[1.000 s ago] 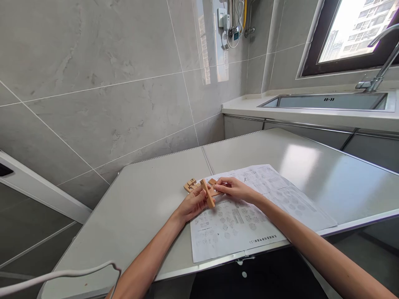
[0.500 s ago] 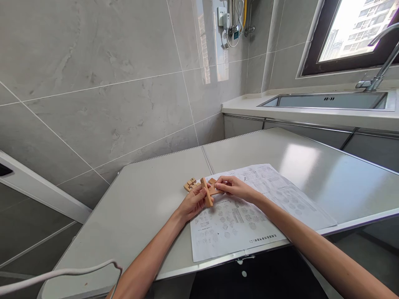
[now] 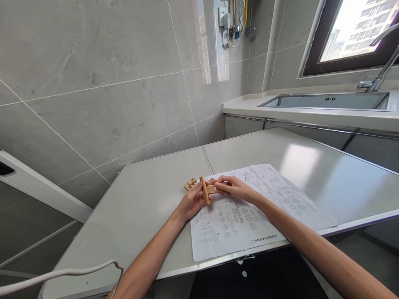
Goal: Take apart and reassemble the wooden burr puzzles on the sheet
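My left hand (image 3: 190, 202) is closed around a notched wooden puzzle bar (image 3: 204, 190) that stands nearly upright over the grey table (image 3: 146, 207). My right hand (image 3: 233, 187) pinches a second wooden bar (image 3: 214, 189) that lies crosswise against the first. Behind my left fingers, more loose wooden puzzle pieces (image 3: 190, 183) rest on the table. Both hands hover over the top left corner of a large printed instruction sheet (image 3: 249, 211) showing small diagrams.
A tiled wall runs along the table's far and left sides. A counter with a steel sink (image 3: 327, 101) and tap (image 3: 378, 74) sits at the back right under a window. A white cable (image 3: 62, 274) loops at the lower left. The table's front edge is close to me.
The upright bar in my left hand has turned a little more vertical and closer to the crosswise bar. Fewer loose pieces show behind my fingers. The arms have hardly shifted.
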